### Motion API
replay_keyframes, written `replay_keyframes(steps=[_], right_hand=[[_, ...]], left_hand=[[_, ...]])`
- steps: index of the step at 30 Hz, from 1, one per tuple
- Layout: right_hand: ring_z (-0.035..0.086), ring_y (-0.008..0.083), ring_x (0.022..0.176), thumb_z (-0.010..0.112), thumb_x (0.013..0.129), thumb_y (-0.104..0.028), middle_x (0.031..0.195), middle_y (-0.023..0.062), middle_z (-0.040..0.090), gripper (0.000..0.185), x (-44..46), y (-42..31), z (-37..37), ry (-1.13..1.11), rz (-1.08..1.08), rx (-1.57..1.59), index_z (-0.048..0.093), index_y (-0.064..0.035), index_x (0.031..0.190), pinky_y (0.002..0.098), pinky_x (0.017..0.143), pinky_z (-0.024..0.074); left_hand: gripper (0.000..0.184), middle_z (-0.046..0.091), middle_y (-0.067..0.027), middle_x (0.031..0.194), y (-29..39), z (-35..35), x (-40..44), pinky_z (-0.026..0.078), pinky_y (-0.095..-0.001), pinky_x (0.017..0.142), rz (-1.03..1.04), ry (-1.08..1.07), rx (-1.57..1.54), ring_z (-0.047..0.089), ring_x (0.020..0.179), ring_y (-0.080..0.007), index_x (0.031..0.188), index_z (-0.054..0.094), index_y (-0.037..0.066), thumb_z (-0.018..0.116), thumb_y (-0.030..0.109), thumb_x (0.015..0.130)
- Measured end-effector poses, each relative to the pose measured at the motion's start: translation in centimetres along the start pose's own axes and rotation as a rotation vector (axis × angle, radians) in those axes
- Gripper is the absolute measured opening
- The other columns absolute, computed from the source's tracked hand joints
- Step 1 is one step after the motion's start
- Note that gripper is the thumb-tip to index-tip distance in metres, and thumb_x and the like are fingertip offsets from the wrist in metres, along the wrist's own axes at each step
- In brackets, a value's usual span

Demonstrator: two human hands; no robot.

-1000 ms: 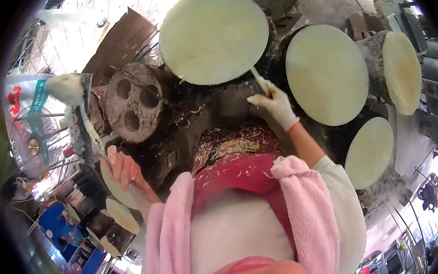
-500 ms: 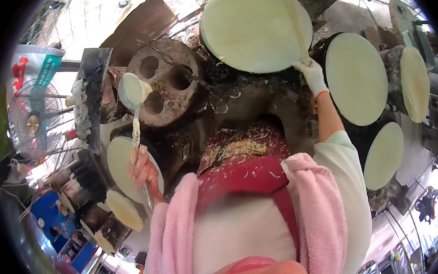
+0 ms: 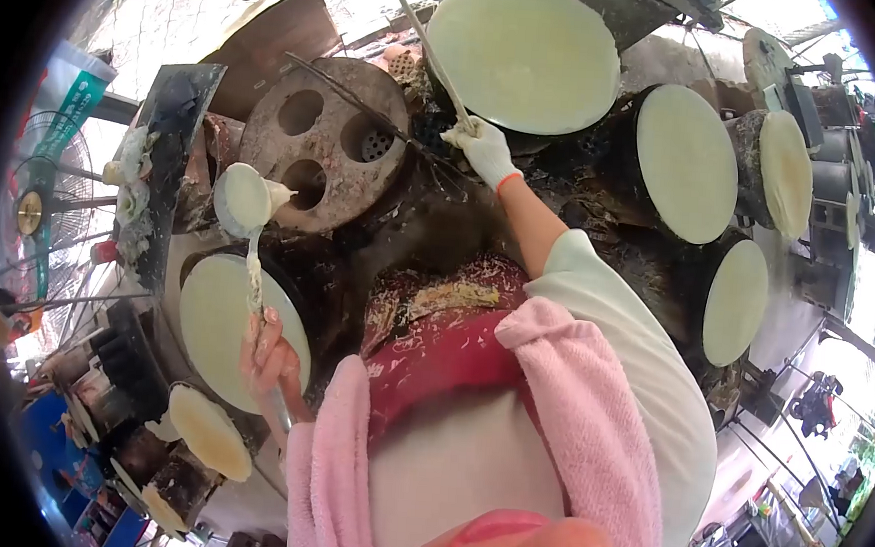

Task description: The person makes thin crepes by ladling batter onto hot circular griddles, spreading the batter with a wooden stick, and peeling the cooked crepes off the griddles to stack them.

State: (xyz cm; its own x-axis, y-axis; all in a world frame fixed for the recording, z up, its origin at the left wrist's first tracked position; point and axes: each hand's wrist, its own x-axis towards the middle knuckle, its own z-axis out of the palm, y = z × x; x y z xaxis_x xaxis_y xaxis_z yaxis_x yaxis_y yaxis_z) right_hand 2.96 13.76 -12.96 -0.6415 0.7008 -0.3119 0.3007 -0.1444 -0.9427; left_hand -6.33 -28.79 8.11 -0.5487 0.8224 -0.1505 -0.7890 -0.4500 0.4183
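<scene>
My left hand, bare and smeared with batter, is closed around the handle of a ladle. Pale batter coats the ladle's bowl and runs along its handle. Below the ladle, beside my left hand, lies a round griddle covered with a pale sheet of batter. My right hand, in a white glove, grips a long thin stick whose far end leaves the top of the view. The stick lies at the left edge of a large griddle coated with smooth, pale batter.
A round stove block with holes stands between the ladle and my right hand, with dark twigs across it. More batter-covered griddles stand at right. A fan and cardboard are at left.
My right hand has swept left with the stick, from the large griddle's right side to its left edge. My left hand still holds the ladle; the view has shifted slightly.
</scene>
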Motion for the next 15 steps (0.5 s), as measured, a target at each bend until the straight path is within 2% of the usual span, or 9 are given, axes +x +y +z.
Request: replay_keyframes(steps=[2, 3, 5, 6, 7, 9, 11, 12, 15], right_hand=[[0.060, 0.0081, 0.087, 0.076, 0.082, -0.015, 0.088, 0.0020, 0.068, 0.023, -3.4, -0.3, -2.0, 0.023, -0.020, -0.049, 0.066, -0.0004, 0.096, 0.0243, 0.082, 0.0480], [0.059, 0.0068, 0.084, 0.078, 0.081, -0.016, 0.086, -0.0001, 0.066, 0.023, -4.8, 1.6, -2.8, 0.126, -0.069, 0.156, 0.066, -0.0020, 0.094, 0.0241, 0.078, 0.0477], [0.057, 0.0065, 0.079, 0.080, 0.080, -0.016, 0.086, -0.0016, 0.065, 0.023, -8.1, 1.7, -5.2, 0.331, -0.041, 0.192, 0.067, -0.0031, 0.094, 0.0240, 0.071, 0.0462], [0.058, 0.0075, 0.079, 0.077, 0.082, -0.013, 0.085, -0.0006, 0.065, 0.017, -8.0, 3.6, -6.8, 0.434, -0.002, 0.156, 0.065, -0.0047, 0.091, 0.0251, 0.071, 0.0465], [0.058, 0.0091, 0.078, 0.075, 0.084, -0.012, 0.084, -0.0002, 0.064, 0.014, -7.7, 4.1, -7.9, 0.434, -0.033, 0.339, 0.064, -0.0059, 0.090, 0.0263, 0.071, 0.0470], [0.060, 0.0127, 0.078, 0.070, 0.087, -0.011, 0.083, 0.0008, 0.064, 0.010, -6.7, 4.3, -9.6, 0.400, -0.055, 0.588, 0.061, -0.0070, 0.088, 0.0296, 0.073, 0.0487], [0.061, 0.0165, 0.082, 0.067, 0.090, -0.011, 0.087, 0.0030, 0.063, 0.009, -5.3, 3.3, -10.7, 0.345, -0.070, 0.723, 0.059, -0.0061, 0.090, 0.0348, 0.078, 0.0522], [0.060, 0.0165, 0.086, 0.064, 0.092, -0.010, 0.091, 0.0042, 0.063, 0.007, -4.6, 2.3, -10.8, 0.320, -0.086, 0.744, 0.059, -0.0060, 0.093, 0.0362, 0.081, 0.0535], [0.060, 0.0170, 0.087, 0.062, 0.093, -0.007, 0.091, 0.0039, 0.062, 0.003, -3.8, 1.2, -10.9, 0.357, -0.010, 0.814, 0.059, -0.0082, 0.095, 0.0392, 0.078, 0.0554]], left_hand=[[0.032, 0.059, -0.0029, 0.084, -0.6, 0.1, -0.8, 0.028, -0.0148, 0.047, 0.064, 0.085, 0.037, 0.033, 0.055, -0.0015, 0.125, 0.047, -0.012, 0.036, 0.010, 0.105], [0.033, 0.057, -0.0024, 0.081, -0.9, 0.0, -1.2, 0.029, -0.0156, 0.047, 0.101, 0.134, 0.044, 0.033, 0.054, -0.0021, 0.125, 0.047, -0.012, 0.035, 0.011, 0.105], [0.036, 0.056, -0.0036, 0.079, -1.1, -0.9, -2.0, 0.033, -0.0181, 0.047, 0.188, 0.277, 0.003, 0.035, 0.048, -0.0041, 0.124, 0.045, -0.012, 0.032, 0.015, 0.106], [0.038, 0.056, -0.0042, 0.077, -1.3, -1.3, -2.5, 0.035, -0.0194, 0.048, 0.230, 0.354, -0.018, 0.036, 0.045, -0.0051, 0.124, 0.044, -0.013, 0.030, 0.017, 0.106], [0.040, 0.055, -0.0048, 0.076, -1.5, -1.4, -2.8, 0.037, -0.0206, 0.048, 0.274, 0.431, -0.039, 0.037, 0.042, -0.0061, 0.124, 0.042, -0.013, 0.028, 0.019, 0.106], [0.036, 0.057, -0.0073, 0.078, -1.7, -0.8, -3.2, 0.039, -0.0232, 0.047, 0.197, 0.205, -0.250, 0.041, 0.044, -0.0100, 0.120, 0.045, -0.011, 0.030, 0.018, 0.104], [0.026, 0.063, -0.0112, 0.084, -0.2, 3.1, -2.0, 0.039, -0.0259, 0.045, -0.047, -0.414, -0.596, 0.047, 0.052, -0.0158, 0.113, 0.051, -0.008, 0.039, 0.012, 0.101], [0.028, 0.061, -0.0103, 0.082, -0.3, 3.7, -2.2, 0.040, -0.0282, 0.047, 0.059, -0.252, -0.452, 0.047, 0.050, -0.0151, 0.115, 0.050, -0.008, 0.037, 0.013, 0.102], [0.034, 0.055, -0.0074, 0.076, -0.5, 3.9, -3.1, 0.043, -0.0352, 0.052, 0.351, 0.238, -0.027, 0.046, 0.045, -0.0133, 0.121, 0.045, -0.009, 0.032, 0.017, 0.105]])
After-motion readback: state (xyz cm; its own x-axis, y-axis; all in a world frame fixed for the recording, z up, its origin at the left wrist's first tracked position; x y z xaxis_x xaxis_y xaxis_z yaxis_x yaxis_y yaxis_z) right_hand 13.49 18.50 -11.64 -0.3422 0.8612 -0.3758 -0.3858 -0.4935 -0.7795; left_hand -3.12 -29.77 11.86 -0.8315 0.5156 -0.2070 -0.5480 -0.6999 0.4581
